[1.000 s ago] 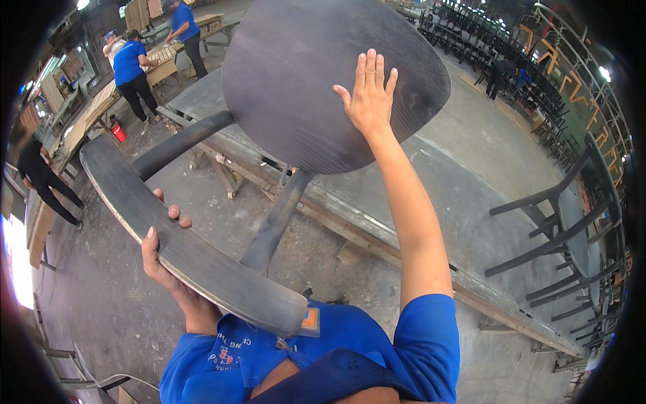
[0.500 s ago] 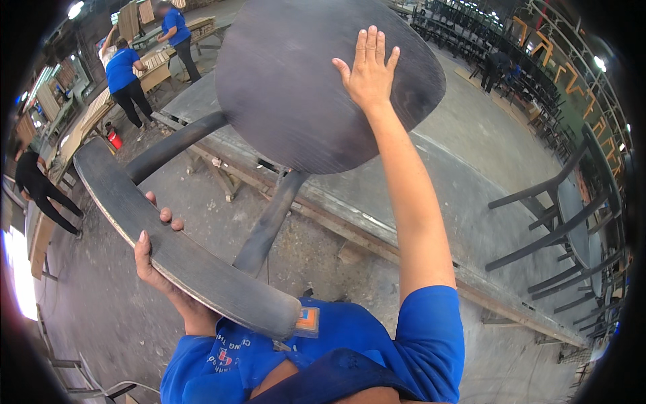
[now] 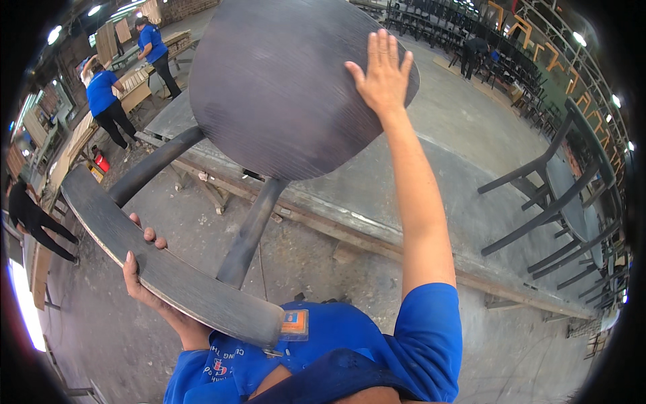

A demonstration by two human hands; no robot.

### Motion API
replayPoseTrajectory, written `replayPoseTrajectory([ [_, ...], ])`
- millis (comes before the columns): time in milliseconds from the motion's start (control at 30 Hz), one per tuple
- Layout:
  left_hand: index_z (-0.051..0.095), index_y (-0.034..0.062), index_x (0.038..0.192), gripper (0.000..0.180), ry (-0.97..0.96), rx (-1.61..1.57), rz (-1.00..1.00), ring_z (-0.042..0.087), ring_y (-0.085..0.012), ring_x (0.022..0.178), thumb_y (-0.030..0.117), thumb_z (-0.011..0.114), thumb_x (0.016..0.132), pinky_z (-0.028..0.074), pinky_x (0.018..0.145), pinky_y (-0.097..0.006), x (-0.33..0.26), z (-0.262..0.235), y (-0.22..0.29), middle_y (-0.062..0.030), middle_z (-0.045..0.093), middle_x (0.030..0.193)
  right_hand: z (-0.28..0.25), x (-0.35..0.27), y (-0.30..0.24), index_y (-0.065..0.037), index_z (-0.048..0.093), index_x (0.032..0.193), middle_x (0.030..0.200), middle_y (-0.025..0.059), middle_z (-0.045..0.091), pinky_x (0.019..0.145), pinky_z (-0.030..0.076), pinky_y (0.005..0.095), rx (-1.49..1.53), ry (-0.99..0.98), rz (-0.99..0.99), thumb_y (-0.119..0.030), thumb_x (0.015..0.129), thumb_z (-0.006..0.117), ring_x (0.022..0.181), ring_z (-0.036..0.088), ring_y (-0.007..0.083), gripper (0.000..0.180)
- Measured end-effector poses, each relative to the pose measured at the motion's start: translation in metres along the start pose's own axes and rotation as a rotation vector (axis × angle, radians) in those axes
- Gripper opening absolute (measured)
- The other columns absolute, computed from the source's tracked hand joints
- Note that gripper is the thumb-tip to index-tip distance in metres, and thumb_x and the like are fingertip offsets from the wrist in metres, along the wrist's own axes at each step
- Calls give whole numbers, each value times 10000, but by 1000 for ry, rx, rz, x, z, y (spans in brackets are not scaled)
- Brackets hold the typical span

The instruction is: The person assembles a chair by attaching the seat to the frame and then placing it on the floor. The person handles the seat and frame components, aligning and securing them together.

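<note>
A dark-stained wooden chair is carried tipped in front of the body, above the concrete floor; its round seat faces the camera and its curved backrest lies low, near the chest. Left hand: closed around the backrest from beneath, fingertips hooked over the upper edge; wrist bent, forearm short and close to the blue shirt. Right hand: open, palm flat against the seat near its far rim, fingers spread, holding nothing; arm fully extended upward. Judgement: the flat palm only steadies and could slip on the smooth finish; the load should stay in the left grip, with the seat kept pressed evenly. Other workers stand well apart at benches; stacked chairs lie to the right.
</note>
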State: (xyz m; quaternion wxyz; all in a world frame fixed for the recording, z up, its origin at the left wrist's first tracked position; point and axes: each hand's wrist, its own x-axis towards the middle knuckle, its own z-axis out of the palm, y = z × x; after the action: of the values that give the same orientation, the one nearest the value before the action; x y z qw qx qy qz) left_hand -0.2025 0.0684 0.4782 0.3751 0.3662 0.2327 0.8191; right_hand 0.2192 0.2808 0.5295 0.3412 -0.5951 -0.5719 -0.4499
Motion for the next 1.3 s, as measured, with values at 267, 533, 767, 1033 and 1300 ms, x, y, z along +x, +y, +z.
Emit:
replayPoseTrajectory([
  [267,262,-84,1362,715,15,-25,-26,512,-204,932,222,541,778,523,692,-278,-3,2,2,-251,389,1298,-6,-17,4,13,270,1430,1519,181,197,1099,114,587,-69,8,105,-603,906,389,1423,129,321,817],
  [533,273,-77,1360,772,94,1,-56,536,-211,909,257,574,733,544,694,-271,-10,12,7,-248,415,1259,21,51,-41,36,253,1424,1510,212,199,1097,133,584,2,80,-22,-591,908,396,1413,150,350,825],
  [767,297,-29,1373,821,122,-77,-127,550,-216,896,284,602,679,533,710,-285,-16,16,12,-211,439,1243,47,102,-120,41,260,1419,1503,216,213,1100,160,571,29,108,-207,-590,894,424,1404,176,355,837],
  [1033,290,-27,1382,858,163,-51,-136,556,-209,908,325,604,665,537,701,-274,-19,16,9,-217,440,1251,40,48,-171,63,243,1417,1504,240,189,1126,139,528,256,3,-371,-620,867,431,1403,166,377,897],
  [1300,270,-46,1391,807,101,-83,-54,544,-214,915,292,576,725,527,712,-284,-14,11,2,-252,407,1307,-106,-58,-159,-28,670,1071,1123,137,655,980,417,420,1553,-883,-257,-271,824,684,1079,599,284,346],
])
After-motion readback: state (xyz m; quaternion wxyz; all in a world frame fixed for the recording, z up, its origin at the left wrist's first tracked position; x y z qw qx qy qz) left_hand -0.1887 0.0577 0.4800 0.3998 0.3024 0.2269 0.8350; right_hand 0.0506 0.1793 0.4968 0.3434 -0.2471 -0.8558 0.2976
